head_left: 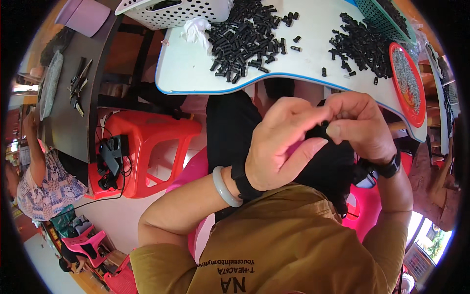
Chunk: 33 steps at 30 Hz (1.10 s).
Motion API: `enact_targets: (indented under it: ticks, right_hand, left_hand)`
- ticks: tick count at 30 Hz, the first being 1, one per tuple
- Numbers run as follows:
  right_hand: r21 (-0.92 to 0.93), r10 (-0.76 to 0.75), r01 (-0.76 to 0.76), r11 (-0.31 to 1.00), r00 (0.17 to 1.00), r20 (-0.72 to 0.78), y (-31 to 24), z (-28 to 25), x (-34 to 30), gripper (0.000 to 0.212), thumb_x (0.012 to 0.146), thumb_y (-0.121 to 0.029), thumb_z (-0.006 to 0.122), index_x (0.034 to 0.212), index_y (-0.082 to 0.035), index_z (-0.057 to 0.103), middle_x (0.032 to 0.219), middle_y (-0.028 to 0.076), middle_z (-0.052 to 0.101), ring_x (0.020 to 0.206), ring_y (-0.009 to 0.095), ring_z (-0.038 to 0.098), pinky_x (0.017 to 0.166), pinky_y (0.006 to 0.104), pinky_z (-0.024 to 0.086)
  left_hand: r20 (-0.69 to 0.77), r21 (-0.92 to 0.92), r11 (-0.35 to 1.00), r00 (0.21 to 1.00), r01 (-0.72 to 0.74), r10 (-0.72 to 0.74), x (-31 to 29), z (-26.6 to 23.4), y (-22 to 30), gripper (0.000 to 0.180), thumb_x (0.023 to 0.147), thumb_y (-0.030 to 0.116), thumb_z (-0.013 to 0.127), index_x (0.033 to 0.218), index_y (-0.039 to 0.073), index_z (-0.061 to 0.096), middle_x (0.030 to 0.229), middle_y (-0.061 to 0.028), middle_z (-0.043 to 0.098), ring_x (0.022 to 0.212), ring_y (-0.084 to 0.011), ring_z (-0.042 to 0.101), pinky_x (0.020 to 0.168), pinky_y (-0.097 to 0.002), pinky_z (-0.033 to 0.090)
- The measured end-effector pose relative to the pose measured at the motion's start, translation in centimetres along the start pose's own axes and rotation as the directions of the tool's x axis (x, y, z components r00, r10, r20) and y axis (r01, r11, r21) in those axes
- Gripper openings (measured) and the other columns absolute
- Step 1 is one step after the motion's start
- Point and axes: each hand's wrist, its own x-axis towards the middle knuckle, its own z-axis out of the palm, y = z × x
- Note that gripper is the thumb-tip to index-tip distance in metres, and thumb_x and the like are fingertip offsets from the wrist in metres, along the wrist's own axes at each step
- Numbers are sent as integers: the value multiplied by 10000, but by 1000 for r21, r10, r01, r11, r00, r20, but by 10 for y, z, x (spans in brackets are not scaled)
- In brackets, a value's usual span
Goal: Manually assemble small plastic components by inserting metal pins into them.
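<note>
Both of my hands meet above my lap, just off the table's near edge. My left hand (284, 142) has its fingers bent toward the right hand, with the thumb held apart below them; whatever its fingertips grip is hidden. Thumb and forefinger of my right hand (360, 122) are pinched together. A small black part (324, 125) shows between the hands at the right fingertips, mostly covered and dark against my black trousers. On the table lie a large pile of small black tube-shaped parts (245, 41) and a second pile of black parts (362, 46) nearer the right hand.
The white table (188, 68) has a curved blue edge. On it stand a white perforated basket (191, 14), a green basket (377, 17) and a red plate (418, 115) of small silvery pieces. A red stool (147, 127) with a black device is at left. Another person (49, 181) sits beyond.
</note>
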Motion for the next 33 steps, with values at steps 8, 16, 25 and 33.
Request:
enact_targets:
  ticks: [8, 16, 25, 33]
  right_hand:
    - [239, 79, -98, 966, 993, 87, 13, 6, -4, 161, 805, -62, 653, 943, 18, 628, 768, 37, 607, 599, 74, 514, 547, 194, 402]
    - [258, -157, 148, 955, 987, 14, 19, 4, -12, 163, 812, -10, 628, 969, 8, 588, 846, 42, 585, 696, 89, 534, 605, 205, 423]
    - [6, -392, 392, 920, 920, -17, 24, 2, -20, 178, 810, 87, 584, 976, 24, 578, 944, 80, 556, 840, 123, 563, 739, 233, 453]
    - [-88, -483, 478, 874, 873, -61, 22, 4, -27, 155, 780, 101, 589, 911, 18, 583, 918, 98, 562, 824, 145, 565, 722, 248, 445]
  left_hand:
    - [24, 12, 994, 994, -108, 108, 4, 2, -3, 320, 762, -69, 666, 1077, -25, 624, 965, -107, 553, 758, -134, 553, 637, -227, 452]
    - [-54, -479, 851, 961, 213, -271, 0, 11, 8, 214, 808, -65, 630, 1013, -31, 579, 953, -97, 568, 726, -122, 563, 658, -256, 487]
    - [195, -755, 472, 844, 454, -500, -1, 13, 11, 151, 830, -35, 613, 967, -22, 551, 978, -168, 606, 649, -136, 560, 612, -316, 519]
    - [253, -823, 322, 810, 467, -529, -3, 13, 12, 166, 839, -35, 594, 994, -5, 542, 985, -173, 594, 636, -143, 551, 627, -362, 520]
